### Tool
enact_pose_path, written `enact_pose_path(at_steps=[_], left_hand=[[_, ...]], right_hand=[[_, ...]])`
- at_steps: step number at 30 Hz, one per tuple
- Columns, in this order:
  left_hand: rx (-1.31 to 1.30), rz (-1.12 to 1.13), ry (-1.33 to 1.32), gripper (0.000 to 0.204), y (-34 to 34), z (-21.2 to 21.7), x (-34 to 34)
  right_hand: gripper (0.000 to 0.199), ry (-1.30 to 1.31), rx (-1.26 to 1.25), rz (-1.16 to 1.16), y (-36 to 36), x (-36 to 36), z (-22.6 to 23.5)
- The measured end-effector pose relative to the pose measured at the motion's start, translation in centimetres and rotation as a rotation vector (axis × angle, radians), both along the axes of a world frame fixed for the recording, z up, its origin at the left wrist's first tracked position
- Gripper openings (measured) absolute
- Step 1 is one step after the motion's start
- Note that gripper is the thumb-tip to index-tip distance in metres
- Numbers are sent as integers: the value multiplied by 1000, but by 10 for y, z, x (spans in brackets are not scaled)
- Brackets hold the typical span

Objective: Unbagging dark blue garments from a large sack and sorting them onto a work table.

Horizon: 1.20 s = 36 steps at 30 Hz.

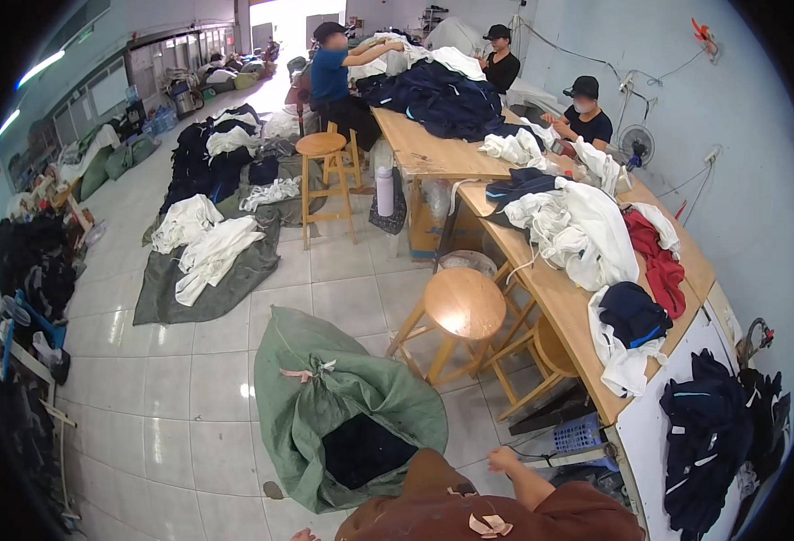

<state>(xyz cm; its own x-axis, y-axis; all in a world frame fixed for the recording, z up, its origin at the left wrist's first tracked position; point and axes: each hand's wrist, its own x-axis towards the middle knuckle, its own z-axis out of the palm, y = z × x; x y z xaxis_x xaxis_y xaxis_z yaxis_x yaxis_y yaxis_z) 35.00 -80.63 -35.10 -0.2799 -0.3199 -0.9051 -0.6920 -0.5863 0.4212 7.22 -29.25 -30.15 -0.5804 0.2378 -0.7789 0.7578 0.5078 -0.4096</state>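
My right hand [505, 462] hangs at my side, its fingers loosely apart and nothing visible in them. It is nearest to the table legs and a blue plastic basket [577, 436]. Of my left hand [305, 536] only a sliver shows at the lower edge, so its fingers are mostly cut off. Just ahead of me on the tiles stands a large green sack [311, 415], its mouth gaping and dark navy cloth [367, 451] inside. A pinkish tie [298, 374] sits on its fabric. Neither hand touches the sack.
Wooden stools [464, 302] stand beside the long table [496, 225], which bears white garments [577, 230], a red garment [658, 261] and navy clothing [636, 316]. Three people work around its far part. More clothes [221, 257] lie on a grey sheet [158, 302] at left.
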Motion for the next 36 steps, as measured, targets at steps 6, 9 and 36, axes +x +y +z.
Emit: enact_pose_path(at_steps=[6, 9, 36], left_hand=[[65, -129, -63, 50, -31, 2, -17], [61, -113, -75, 58, -22, 14, -40], [-55, 103, -58, 23, 26, 6, -15]], right_hand=[[26, 198, -95, 366, -115, -30, 0], [29, 386, -49, 710, -133, -42, 26], [26, 130, -89, 507, -106, -88, 20]])
